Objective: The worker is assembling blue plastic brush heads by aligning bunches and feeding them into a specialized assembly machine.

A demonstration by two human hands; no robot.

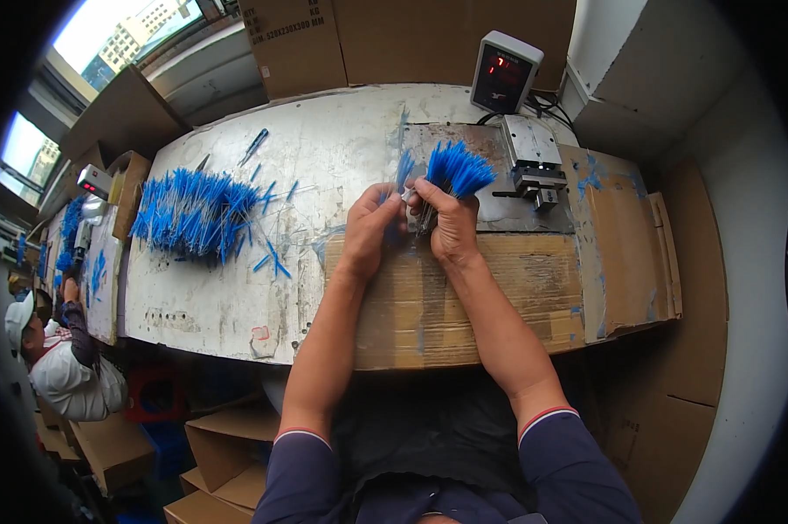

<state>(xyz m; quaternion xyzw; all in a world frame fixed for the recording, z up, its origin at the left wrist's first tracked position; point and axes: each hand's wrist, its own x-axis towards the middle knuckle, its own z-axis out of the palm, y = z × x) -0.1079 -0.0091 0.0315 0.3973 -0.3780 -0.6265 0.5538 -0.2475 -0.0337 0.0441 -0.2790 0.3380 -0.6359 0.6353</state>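
My right hand (pixel 453 229) is closed around a thick bundle of thin wires with blue sleeves (pixel 460 168), blue ends fanned upward and thin ends pointing down. Close beside it, my left hand (pixel 369 225) is pinched, its fingertips nearly meeting my right thumb. A few blurred blue-sleeved wires (pixel 404 166) rise from the left fingertips; their lower ends are hidden. Both hands are above the front middle of the worktable (pixel 228 301). On the left lies a large heap of the same blue-sleeved wires (pixel 193 214), with several loose ones beside it.
A small metal machine (pixel 532 157) stands right of my hands, with a display box (pixel 506 72) showing red digits behind it. Cardboard (pixel 499 297) covers the table's front. A pen-like tool (pixel 254 146) lies at the back. Another person (pixel 71 367) works at the far left.
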